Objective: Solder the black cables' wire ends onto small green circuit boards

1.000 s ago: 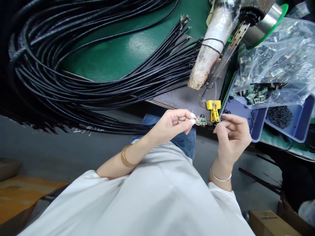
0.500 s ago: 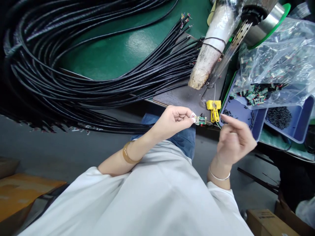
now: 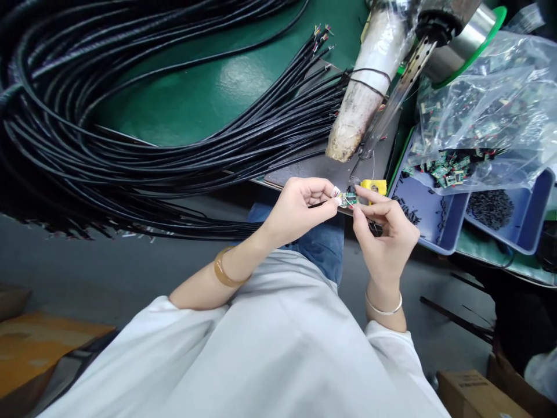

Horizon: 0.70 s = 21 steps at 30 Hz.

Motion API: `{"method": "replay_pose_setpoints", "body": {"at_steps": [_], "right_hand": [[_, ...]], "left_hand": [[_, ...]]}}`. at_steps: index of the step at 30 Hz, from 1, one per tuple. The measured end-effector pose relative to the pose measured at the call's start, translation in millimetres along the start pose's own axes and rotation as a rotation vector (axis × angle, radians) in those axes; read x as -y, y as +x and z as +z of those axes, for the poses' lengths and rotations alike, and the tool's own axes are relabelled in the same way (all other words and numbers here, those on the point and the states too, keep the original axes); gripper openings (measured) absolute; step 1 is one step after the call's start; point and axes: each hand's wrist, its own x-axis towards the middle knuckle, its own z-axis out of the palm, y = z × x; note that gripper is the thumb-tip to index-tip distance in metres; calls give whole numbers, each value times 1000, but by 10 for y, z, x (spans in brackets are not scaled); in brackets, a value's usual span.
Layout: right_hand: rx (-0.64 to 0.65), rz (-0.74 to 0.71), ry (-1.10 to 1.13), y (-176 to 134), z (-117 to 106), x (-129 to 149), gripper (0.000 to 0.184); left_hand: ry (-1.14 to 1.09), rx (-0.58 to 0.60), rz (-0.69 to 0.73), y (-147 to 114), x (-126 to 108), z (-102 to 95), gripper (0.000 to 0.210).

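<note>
My left hand (image 3: 300,209) pinches the stripped end of a black cable, with a small green circuit board (image 3: 348,200) at its fingertips. My right hand (image 3: 383,232) has come up against the board from the right, thumb and forefinger touching its wires. Both hands hover over my lap, just in front of the bench edge. A yellow clip fixture (image 3: 374,187) sits right behind the board, partly hidden by my right fingers. A large bundle of black cables (image 3: 130,145) sweeps from the left across the green bench (image 3: 204,98).
A soldering iron in its stand (image 3: 369,87) leans over a dark plate (image 3: 313,165). Blue trays (image 3: 439,215) on the right hold small black parts, and a clear plastic bag of green boards (image 3: 483,110) rests on them. A solder spool (image 3: 470,35) is behind. Cardboard boxes (image 3: 474,389) sit on the floor.
My right hand moved left from beside the blue tray and now meets the board held by my left hand. The left hand stayed nearly still.
</note>
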Motion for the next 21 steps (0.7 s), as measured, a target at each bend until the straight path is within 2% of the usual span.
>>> {"method": "replay_pose_setpoints", "body": {"at_steps": [6, 15, 21], "right_hand": [[-32, -149, -59, 77, 18, -25, 13], [9, -23, 44, 197, -24, 9, 10], [51, -46, 34, 246, -66, -14, 10]], "left_hand": [[45, -19, 29, 97, 0, -20, 7], [-62, -21, -81, 177, -52, -18, 9], [-67, -8, -98, 187, -100, 3, 10]]}}
